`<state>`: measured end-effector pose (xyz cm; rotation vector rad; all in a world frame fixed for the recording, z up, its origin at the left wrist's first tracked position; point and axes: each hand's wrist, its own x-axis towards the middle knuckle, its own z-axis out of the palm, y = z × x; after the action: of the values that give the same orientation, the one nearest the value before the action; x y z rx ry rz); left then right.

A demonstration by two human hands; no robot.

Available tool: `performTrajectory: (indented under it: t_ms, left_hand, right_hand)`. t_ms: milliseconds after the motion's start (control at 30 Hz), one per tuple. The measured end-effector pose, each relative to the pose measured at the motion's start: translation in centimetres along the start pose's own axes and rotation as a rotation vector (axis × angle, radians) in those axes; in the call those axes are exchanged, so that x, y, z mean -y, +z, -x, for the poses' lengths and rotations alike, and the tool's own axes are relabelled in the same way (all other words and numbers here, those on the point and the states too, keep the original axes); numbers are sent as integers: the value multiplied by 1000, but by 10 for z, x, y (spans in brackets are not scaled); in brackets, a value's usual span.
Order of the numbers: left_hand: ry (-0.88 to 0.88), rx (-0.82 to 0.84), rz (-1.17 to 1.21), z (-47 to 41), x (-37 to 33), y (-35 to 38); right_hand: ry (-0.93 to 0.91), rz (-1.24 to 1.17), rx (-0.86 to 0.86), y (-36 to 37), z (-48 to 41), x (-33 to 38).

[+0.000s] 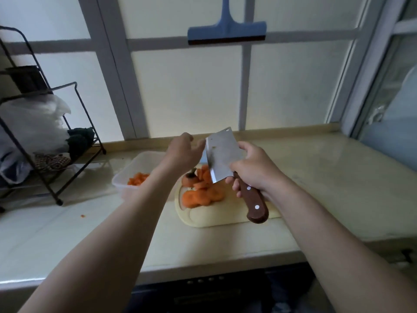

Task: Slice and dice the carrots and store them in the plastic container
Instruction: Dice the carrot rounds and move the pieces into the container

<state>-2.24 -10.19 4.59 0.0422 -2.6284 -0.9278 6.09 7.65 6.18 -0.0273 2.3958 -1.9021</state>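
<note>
carrot slices [200, 193] sit piled at the far left end of the board [214, 219], w/ a stub end [188, 179] beside them. more cut bits [137, 178] lie in the container [133, 164] just left of the board. above the pile, r hand [255, 170] grips the cleaver [222, 152] by its wood handle, blade tilted up off the board. l hand [185, 150] hangs above the container's near corner, fingers loose, holding nothing, tips right by the blade; can't tell if touching. pale counter [327, 188] under it all, wire rack [90, 122] far left.

The carrot slices [198, 196] are orange, the cutting board [216, 219] cream, the cleaver [222, 152] silver with a brown handle [253, 201] bearing 2 white rivets [257, 207], the squeegee [226, 32] blue.
</note>
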Motion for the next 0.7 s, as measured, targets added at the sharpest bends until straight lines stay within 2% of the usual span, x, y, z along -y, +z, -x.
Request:
performTrajectory:
  t_ms: [167,267,367,467,600,700]
  left_hand:
    - [71,68,21,32,-41,36]
    - [110,117,27,50,-51,57]
    - [71,119,43,51,-48,67]
    - [-7,66,106,49,-39,65]
    - [-131,-91,283,43,-15,41]
    - [-234,-181,465,38,3,18]
  right_hand:
    - [66,73,-124,-80,19,-31]
    - [126,196,-123,-109,29,-47]
    - [92,318,-118,-117,34,-54]
    - [-81,557,-90,-119,34,-59]
    - [-411,1102,-60,-121,27,-74]
    - [-659,1218,-142,-119,20,-100]
